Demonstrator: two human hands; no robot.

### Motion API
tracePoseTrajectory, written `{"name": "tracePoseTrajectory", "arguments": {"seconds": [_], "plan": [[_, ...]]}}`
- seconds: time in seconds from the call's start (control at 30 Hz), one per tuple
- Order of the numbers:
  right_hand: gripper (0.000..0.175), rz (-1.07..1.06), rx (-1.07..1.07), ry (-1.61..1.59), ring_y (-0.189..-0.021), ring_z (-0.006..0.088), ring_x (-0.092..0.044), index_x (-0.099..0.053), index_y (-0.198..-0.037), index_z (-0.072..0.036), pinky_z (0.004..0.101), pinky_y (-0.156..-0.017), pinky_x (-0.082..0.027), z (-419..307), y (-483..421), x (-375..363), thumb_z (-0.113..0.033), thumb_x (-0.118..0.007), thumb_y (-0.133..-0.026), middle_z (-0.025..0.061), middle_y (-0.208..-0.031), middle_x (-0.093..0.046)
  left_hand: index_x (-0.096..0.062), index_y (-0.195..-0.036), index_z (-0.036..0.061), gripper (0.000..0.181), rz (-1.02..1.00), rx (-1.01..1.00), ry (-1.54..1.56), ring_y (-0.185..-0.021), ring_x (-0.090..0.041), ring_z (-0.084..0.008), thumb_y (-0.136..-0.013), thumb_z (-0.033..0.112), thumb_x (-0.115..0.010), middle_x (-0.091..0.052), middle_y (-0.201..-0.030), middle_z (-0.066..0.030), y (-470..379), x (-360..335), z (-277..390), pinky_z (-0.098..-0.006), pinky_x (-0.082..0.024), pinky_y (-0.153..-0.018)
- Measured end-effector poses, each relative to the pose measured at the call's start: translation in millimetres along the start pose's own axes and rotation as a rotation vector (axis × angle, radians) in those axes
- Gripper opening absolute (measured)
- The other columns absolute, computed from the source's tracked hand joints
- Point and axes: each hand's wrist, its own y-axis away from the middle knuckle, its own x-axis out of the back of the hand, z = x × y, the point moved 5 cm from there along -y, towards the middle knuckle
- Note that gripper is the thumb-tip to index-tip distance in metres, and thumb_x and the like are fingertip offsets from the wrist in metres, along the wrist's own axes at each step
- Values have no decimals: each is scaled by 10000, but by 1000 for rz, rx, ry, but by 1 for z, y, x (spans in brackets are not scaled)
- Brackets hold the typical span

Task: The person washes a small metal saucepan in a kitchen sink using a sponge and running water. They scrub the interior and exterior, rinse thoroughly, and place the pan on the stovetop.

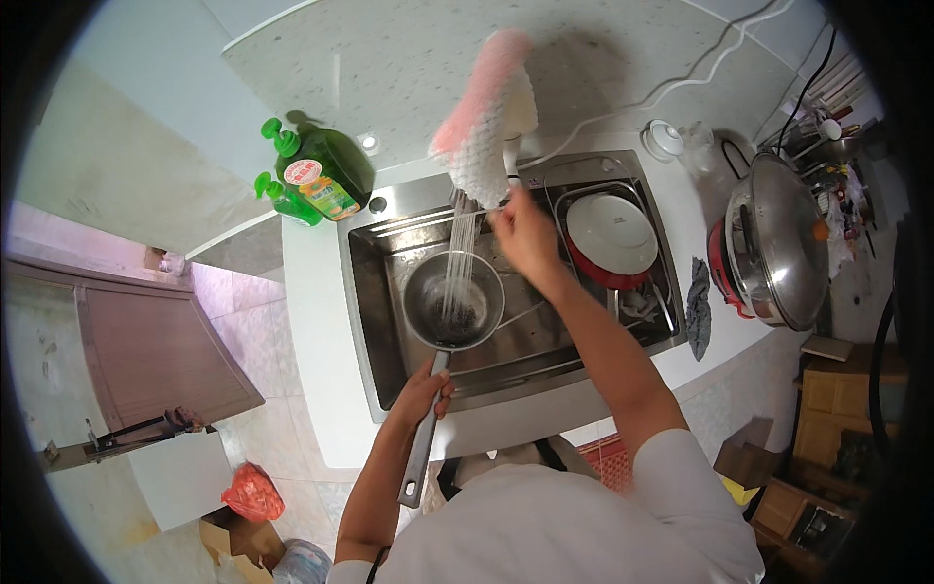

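Note:
My left hand (422,394) is closed around the long grey handle (421,452) of a small saucepan (454,299). The pan hangs over the left part of a stainless steel sink (379,350). Several thin streams of water (460,255) fall into it from a faucet, mostly hidden under a fluffy pink and white cloth (481,124). My right hand (522,237) is blurred, its fingers curled just below the white faucet stem (512,157). Whether it grips anything there I cannot tell.
Two green pump bottles (325,175) stand left of the sink. A white plate (613,233) rests over a red-rimmed vessel (613,277) in a rack at the sink's right. A dark grey cloth (698,310) and a lidded pan (777,241) lie farther right.

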Motion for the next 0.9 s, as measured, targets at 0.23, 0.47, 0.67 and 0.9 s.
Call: {"name": "tracePoseTrajectory", "arguments": {"seconds": [0.23,0.47,0.67,0.9], "plan": [[172,-8,190,327,-758,305,-599,-573,-886,4,392,-658,-485,-16,-37,-12,-128,-513,-794,148,-901,-570,-387,-1169,56,321,-15,21,42,-425,-383,-66,-888,199,-446,-425,-653,10,1,-9,0,-225,-333,-407],[109,-64,315,593,-751,267,-612,-595,-744,-15,371,-660,-477,5,-46,-51,-82,-513,-720,154,-921,-593,-393,-1137,52,305,-13,8,3,-420,-392,-72,-886,212,-463,-430,-658,3,-4,-6,-7,-225,-348,-383],[225,-307,453,498,-798,291,-592,-606,-919,-64,382,-686,-472,-12,-14,-58,-104,-571,-700,134,-918,-585,-395,-1133,49,307,8,-10,20,-416,-391,-75,-884,212,-468,-431,-658,-1,1,0,-7,-224,-350,-383],[301,-863,481,170,-918,281,-543,-596,-969,-110,385,-739,-473,8,112,-113,-184,-658,-684,94,-991,-521,-383,-938,82,137,-16,-5,-36,-396,-407,-92,-875,177,-460,-434,-644,-15,0,-8,-5,-239,-358,-357]]}}
